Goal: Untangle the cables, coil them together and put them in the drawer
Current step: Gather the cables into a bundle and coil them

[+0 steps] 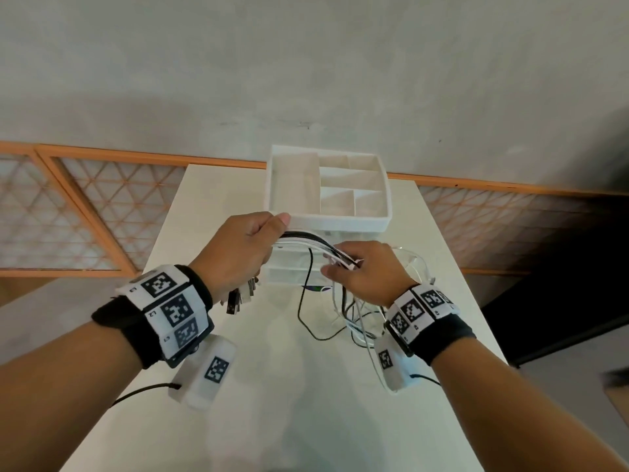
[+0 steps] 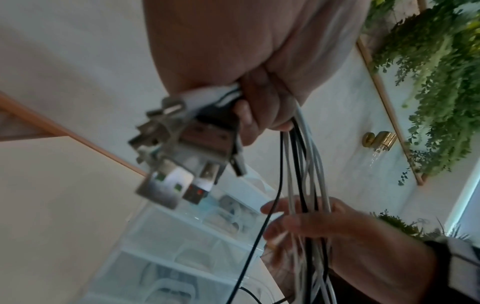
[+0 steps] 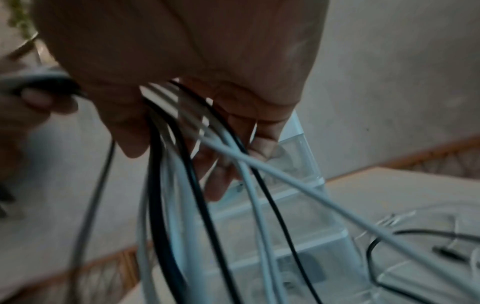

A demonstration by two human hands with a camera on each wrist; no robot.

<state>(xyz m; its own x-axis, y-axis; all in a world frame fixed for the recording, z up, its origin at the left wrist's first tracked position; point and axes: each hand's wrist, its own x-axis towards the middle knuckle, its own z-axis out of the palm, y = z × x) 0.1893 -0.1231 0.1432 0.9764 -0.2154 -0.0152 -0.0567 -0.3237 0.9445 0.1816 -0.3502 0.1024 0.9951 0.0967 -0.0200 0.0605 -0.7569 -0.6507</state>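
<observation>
A bundle of white and black cables spans between my two hands above the white table. My left hand grips one end in a fist, and several USB plugs stick out under it, seen close in the left wrist view as USB plugs. My right hand holds the same bundle a little to the right, its fingers curled round the cables. The loose lengths hang down to the table. The drawer unit stands just behind both hands.
The drawer unit's top is an open tray with several empty compartments. Its clear drawers sit below, partly hidden by my hands. More cable ends lie on the table to the right. A wall and an orange lattice rail lie behind the table.
</observation>
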